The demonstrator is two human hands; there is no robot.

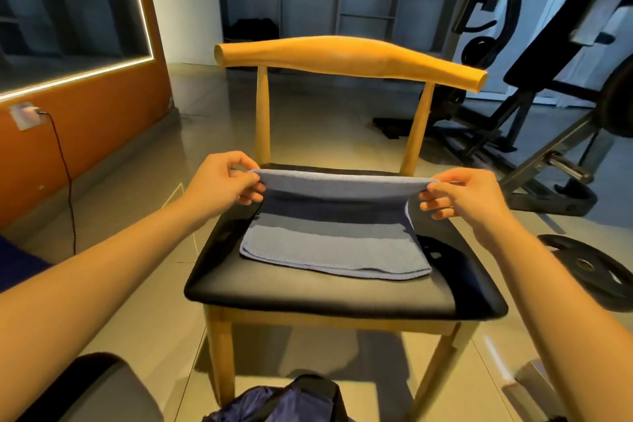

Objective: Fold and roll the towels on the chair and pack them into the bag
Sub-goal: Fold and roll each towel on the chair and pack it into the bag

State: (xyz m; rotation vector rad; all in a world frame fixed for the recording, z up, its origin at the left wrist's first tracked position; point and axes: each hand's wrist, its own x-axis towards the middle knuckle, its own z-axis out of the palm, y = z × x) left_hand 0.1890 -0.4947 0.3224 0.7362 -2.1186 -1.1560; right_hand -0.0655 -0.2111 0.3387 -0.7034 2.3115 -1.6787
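A light blue towel (334, 243) lies on the black seat of a wooden chair (308, 295). Its far edge is lifted off the seat and stretched level between my hands. My left hand (222, 181) pinches the far left corner of the towel. My right hand (462, 195) pinches the far right corner. The near half of the towel rests flat on the seat, its stitched hem toward me. A dark blue bag (284, 401) sits on the floor below the chair's front edge, partly cut off by the frame.
The chair's curved wooden backrest (349, 60) rises behind the towel. A weight bench and machine (548, 86) stand at the right, with a weight plate (592, 267) on the floor. An orange wall with a plugged cable (65, 168) is left. Grey shelves line the back.
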